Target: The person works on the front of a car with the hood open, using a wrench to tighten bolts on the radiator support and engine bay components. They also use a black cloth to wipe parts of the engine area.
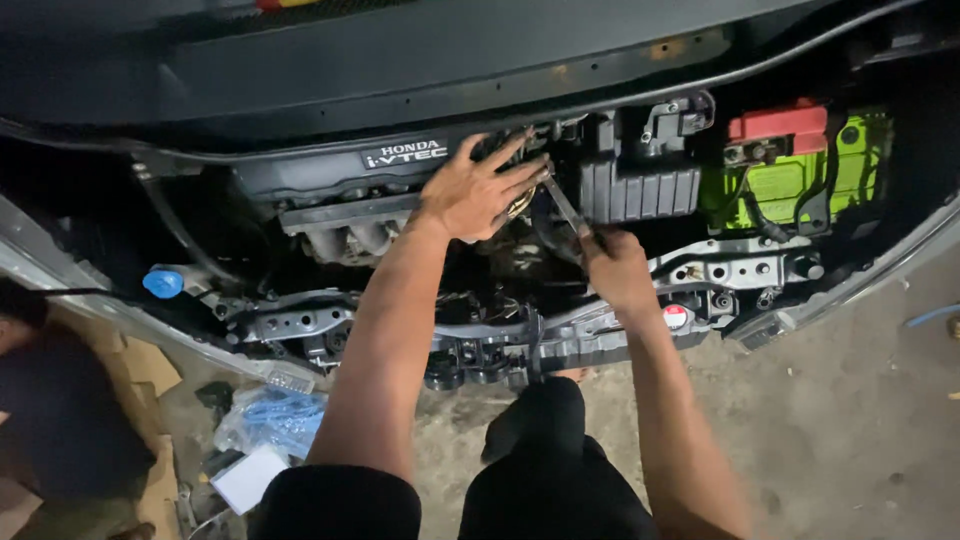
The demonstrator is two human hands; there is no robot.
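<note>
Reaching into a dark engine bay, two hands are at work; much of the bay is in shadow and hard to read. At far left a second person (40, 420) in dark clothing is cut off by the frame edge, beside cardboard (150, 370). One blue cap (162, 283) sits at the bay's left, and below it on the floor lie a blue plastic bag (275, 418) and a white sheet (250, 478). One engine cover (330, 175) carries a small white-lettered badge. The left hand (480, 190) is spread, fingers splayed, resting on parts behind the cover; what it touches is hidden. The right hand (615, 265) is closed around one slim metal tool (563, 203), whose tip runs up beneath the left fingers and is obscured. Right of it stands one black box (640, 185), then one green battery (800, 180) with a red terminal cover (778, 122). One round red-and-white sticker (676, 315) marks the front crossmember (740, 270).
</note>
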